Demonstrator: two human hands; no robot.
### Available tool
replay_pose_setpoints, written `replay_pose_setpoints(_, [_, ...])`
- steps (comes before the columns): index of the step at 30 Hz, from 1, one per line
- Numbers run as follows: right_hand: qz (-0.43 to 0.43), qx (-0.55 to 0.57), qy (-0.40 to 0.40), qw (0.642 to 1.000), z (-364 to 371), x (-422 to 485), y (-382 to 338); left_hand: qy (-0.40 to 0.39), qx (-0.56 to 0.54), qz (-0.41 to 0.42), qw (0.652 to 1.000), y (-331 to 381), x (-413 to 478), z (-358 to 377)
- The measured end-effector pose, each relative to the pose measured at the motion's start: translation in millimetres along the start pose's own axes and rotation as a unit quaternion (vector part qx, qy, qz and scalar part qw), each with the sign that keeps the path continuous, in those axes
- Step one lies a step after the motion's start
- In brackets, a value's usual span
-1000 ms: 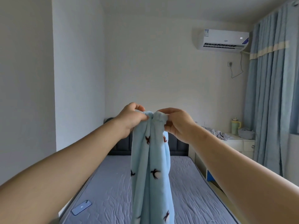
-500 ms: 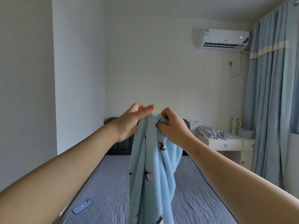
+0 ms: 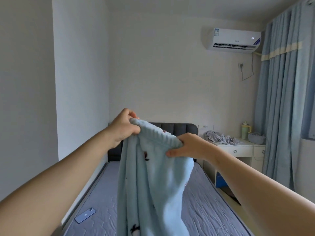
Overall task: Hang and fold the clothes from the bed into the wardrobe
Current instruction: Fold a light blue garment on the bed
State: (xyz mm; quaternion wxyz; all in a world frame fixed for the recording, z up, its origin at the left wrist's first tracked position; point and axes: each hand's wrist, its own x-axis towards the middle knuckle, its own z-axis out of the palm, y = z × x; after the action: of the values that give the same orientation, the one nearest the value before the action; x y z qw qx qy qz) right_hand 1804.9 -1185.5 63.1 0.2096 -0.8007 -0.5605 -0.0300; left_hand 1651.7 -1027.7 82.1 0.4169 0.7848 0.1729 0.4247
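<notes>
Head view, single frame. A light blue fleece garment (image 3: 150,181) with small dark prints is held up at frame centre, above the bed (image 3: 204,206). Its lower part runs off the bottom edge, so contact with the mattress cannot be told. The ribbed waistband (image 3: 156,135) is stretched between both hands and slopes down toward the right.

- Left hand (image 3: 125,127): fingers curled, pinching the band's upper-left end against the thumb.
- Right hand (image 3: 189,147): fingers hooked over the band's right end, thumb pressed beneath it.

Step, as judged: the piece is being spread by its waist to square it before a fold. Hanging or stowing has not yet begun, and the wardrobe is not in frame. The next move likely calls for a level band and the cloth hanging flush, then either a lay-down on the mattress or a halving in the air. Both pinches must hold, or the soft fleece will probably slump.

Edges and room:
- The mattress surface shows wide on either side of the cloth, in the lower frame.
- A phone (image 3: 85,217) lies near the bed's lower-left edge, well apart from the garment but worth avoiding.
- A white wall (image 3: 80,82) stands close at left.
- The dark headboard (image 3: 179,128) is behind the hands.
- A white desk (image 3: 242,147) carrying crumpled grey clothes (image 3: 219,137) sits at right, with a blue curtain (image 3: 283,99) beyond it.
- There is open air ahead of and above the hands.
</notes>
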Motion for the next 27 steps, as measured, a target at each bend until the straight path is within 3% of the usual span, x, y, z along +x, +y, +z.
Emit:
replay_pose_setpoints(3, [0.013, -0.158, 0.051, 0.986, -2, 1, 7, -0.043, 0.211, 0.013, 0.976, -7, -2, -6])
replay_pose_setpoints(6, [0.041, -0.171, 0.077, 0.981, 1, 4, 10, -0.066, 0.405, 0.054, 0.910, -11, -5, -9])
replay_pose_setpoints(10, [0.076, 0.090, 0.182, 0.976, 12, 11, 10, 0.027, 0.589, 0.092, 0.803, -15, -5, -12])
replay_pose_setpoints(12, [0.082, 0.260, 0.187, 0.944, 13, 10, 3, 0.057, 0.603, 0.091, 0.790, -21, -6, -13])
replay_pose_setpoints(15, [0.080, 0.515, 0.143, 0.842, 13, 11, -12, 0.109, 0.530, 0.043, 0.840, -29, -7, -22])
replay_pose_setpoints(17, [0.088, 0.576, 0.095, 0.807, 10, 13, -18, 0.112, 0.413, -0.020, 0.904, -27, -6, -26])
replay_pose_setpoints(20, [0.135, 0.491, 0.047, 0.859, 11, 20, -23, 0.063, 0.113, -0.130, 0.983, -20, -2, -27])
replay_pose_setpoints(22, [0.147, 0.382, 0.063, 0.910, 16, 27, -22, 0.008, -0.077, -0.224, 0.971, -14, -7, -33])
replay_pose_setpoints(24, [0.130, 0.279, 0.082, 0.948, 18, 30, -23, -0.050, -0.153, -0.264, 0.951, -13, -14, -43])
replay_pose_setpoints(27, [0.087, 0.123, 0.109, 0.983, 18, 28, -25, -0.100, -0.141, -0.260, 0.950, -20, -24, -60])
